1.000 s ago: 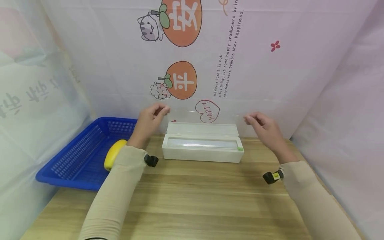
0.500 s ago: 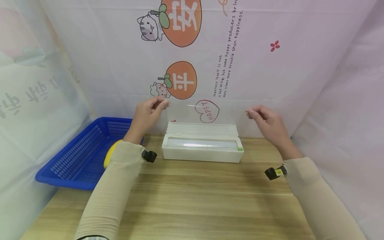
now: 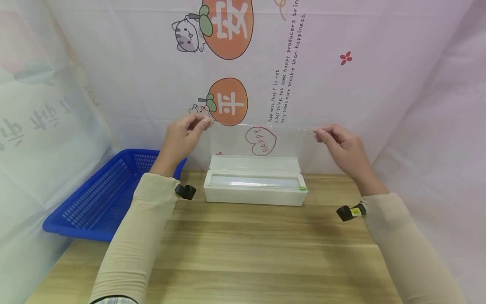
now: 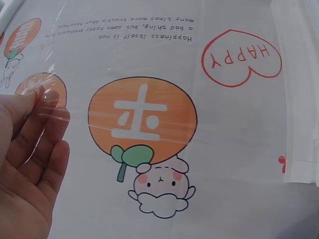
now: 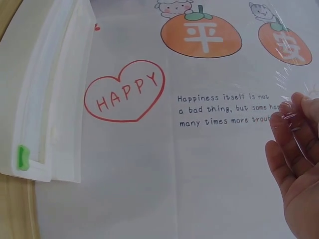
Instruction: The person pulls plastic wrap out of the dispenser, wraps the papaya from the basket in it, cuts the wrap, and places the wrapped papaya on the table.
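A white cling-film dispenser box [image 3: 255,187] with its lid up stands at the back of the wooden table; it also shows at the left edge in the right wrist view [image 5: 47,99]. A clear sheet of cling film [image 3: 262,141] rises from it, stretched between both hands. My left hand [image 3: 181,137] pinches the film's upper left corner, seen close as crinkled film over the fingertips [image 4: 47,102]. My right hand [image 3: 341,145] pinches the upper right corner, the film wrinkling at its fingertips [image 5: 294,112].
A blue plastic basket [image 3: 102,196] sits at the left of the table [image 3: 258,253], partly behind my left arm. Printed white curtains with orange fruit pictures and a red HAPPY heart [image 3: 261,141] close in the back and both sides.
Both hands have risen, drawing more film up out of the box. The yellow object in the basket is now hidden behind my left sleeve.
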### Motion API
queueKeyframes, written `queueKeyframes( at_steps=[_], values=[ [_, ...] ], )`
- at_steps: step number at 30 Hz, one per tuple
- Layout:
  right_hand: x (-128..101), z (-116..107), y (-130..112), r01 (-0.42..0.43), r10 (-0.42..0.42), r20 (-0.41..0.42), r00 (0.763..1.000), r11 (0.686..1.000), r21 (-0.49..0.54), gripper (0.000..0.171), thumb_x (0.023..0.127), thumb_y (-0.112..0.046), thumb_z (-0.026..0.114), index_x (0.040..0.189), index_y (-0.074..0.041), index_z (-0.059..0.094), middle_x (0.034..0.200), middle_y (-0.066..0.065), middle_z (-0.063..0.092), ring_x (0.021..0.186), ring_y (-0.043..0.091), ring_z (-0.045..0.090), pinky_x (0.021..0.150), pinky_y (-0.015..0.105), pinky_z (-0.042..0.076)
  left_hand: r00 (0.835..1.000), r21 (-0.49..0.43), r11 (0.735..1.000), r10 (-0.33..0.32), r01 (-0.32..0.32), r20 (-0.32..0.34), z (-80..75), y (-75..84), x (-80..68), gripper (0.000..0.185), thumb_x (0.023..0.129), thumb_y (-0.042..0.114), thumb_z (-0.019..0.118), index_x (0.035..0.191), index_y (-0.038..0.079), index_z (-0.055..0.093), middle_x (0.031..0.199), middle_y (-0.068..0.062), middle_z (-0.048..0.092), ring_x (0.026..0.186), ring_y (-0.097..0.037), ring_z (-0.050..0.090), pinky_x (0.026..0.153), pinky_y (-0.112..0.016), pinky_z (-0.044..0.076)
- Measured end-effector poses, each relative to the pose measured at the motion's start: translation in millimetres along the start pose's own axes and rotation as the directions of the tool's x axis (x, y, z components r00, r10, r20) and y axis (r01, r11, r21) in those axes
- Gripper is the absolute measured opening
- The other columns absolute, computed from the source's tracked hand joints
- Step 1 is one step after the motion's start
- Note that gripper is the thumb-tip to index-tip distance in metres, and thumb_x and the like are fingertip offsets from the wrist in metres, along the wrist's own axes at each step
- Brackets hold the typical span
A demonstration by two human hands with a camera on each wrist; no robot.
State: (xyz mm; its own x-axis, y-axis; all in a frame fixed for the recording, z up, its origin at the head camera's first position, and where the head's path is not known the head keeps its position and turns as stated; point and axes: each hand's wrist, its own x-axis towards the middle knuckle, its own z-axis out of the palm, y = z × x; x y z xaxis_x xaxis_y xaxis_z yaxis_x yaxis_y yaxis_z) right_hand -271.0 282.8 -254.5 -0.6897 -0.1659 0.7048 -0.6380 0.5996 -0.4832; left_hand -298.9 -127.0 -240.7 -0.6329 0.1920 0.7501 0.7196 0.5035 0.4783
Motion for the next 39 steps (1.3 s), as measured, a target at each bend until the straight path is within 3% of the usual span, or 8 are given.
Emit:
queueKeyframes(
  at_steps=[17,23,30,39],
  values=[
    [16,-11,-13,0.032,-0.032,-0.027,0.999,0.999,-0.003,0.025,0.104,-0.018,0.056,0.109,0.002,0.069,0.099,0.012,0.069,0.091,0.008,0.063,0.083,0.014,0.049,1.000,0.015,1.000,0.018,-0.018,-0.009,-13.2,10.2,15.7,0.025,0.103,0.023,0.058,0.109,0.004,0.072,0.096,-0.009,0.072,0.089,-0.017,0.065,0.077,-0.021,0.050],
    [20,-15,-18,0.032,-0.032,-0.032,0.999,0.999,0.010,0.022,0.104,-0.015,0.057,0.110,0.002,0.069,0.098,0.006,0.069,0.092,0.009,0.063,0.084,0.013,0.049,0.999,0.006,1.000,0.026,-0.026,-0.020,-16.3,15.2,17.6,0.026,0.103,0.024,0.058,0.109,0.003,0.072,0.092,-0.006,0.071,0.084,-0.014,0.063,0.072,-0.021,0.050],
    [26,-19,-23,0.031,-0.030,-0.038,0.999,0.999,0.011,0.021,0.103,-0.014,0.057,0.109,0.002,0.069,0.097,0.006,0.068,0.091,0.010,0.061,0.084,0.013,0.049,0.999,0.013,1.000,0.018,-0.018,-0.038,-19.8,19.0,22.1,0.025,0.103,0.024,0.058,0.108,0.003,0.072,0.097,-0.009,0.072,0.090,-0.017,0.065,0.077,-0.020,0.050],
    [27,-25,-29,0.019,-0.018,-0.032,0.999,0.999,0.030,0.021,0.102,-0.013,0.059,0.110,0.003,0.069,0.098,0.007,0.069,0.091,0.011,0.063,0.083,0.013,0.050,0.999,0.020,0.999,0.026,-0.025,-0.041,-25.4,26.3,23.6,0.025,0.103,0.024,0.059,0.107,0.003,0.072,0.095,-0.007,0.071,0.088,-0.011,0.063,0.077,-0.020,0.051]
  ],
)
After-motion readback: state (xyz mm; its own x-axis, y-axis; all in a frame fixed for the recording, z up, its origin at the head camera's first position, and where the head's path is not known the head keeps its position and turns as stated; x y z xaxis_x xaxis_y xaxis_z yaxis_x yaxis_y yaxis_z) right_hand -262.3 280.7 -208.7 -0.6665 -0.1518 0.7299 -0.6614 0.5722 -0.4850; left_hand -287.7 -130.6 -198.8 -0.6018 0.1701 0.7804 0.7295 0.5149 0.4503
